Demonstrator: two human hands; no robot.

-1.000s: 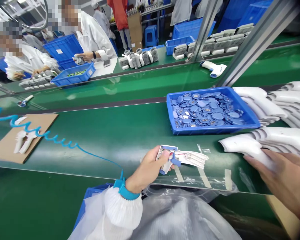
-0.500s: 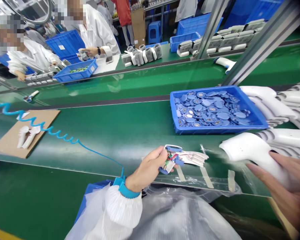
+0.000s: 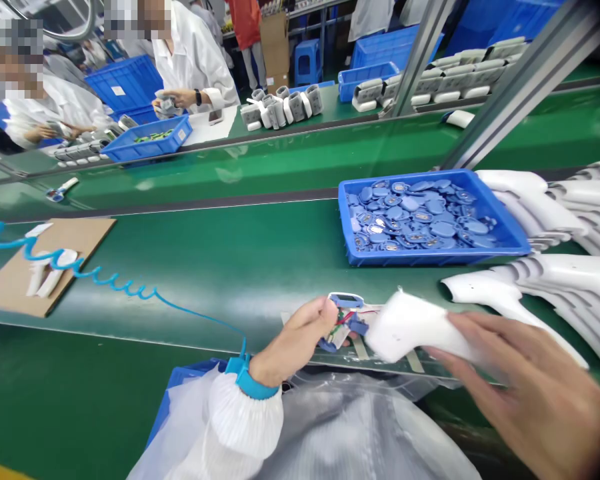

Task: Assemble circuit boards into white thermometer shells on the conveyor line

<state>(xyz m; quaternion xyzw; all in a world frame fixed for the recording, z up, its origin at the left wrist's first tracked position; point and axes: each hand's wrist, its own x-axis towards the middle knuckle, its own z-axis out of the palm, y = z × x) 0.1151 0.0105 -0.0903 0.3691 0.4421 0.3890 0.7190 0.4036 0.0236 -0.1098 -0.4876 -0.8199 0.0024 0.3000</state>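
My left hand (image 3: pixel 300 330) grips a small blue-framed circuit assembly (image 3: pixel 343 327) with red and green wires, held just above the green conveyor belt (image 3: pixel 205 253). A strip of white paper or film (image 3: pixel 373 313) lies partly under it. My right hand (image 3: pixel 525 380) holds a white plastic thermometer-shaped housing (image 3: pixel 410 327), close to the assembly and touching neither it nor my left hand as far as I can tell. A blue anti-static wrist strap (image 3: pixel 250 379) circles my left wrist, and its coiled blue cord (image 3: pixel 80 267) runs left across the belt.
A blue tray (image 3: pixel 430 220) of blue discs stands on the belt, with stacked white housings (image 3: pixel 555 280) to its right. A cardboard sheet (image 3: pixel 45 260) holds white parts at left. Clear plastic sheeting (image 3: pixel 330 427) lies below the belt edge. Two co-workers (image 3: pixel 190 67) work beyond a second belt.
My right hand has lifted a white housing off the stack and carried it left, close to the assembly. My left hand has stayed nearly still, and the view has shifted only slightly.
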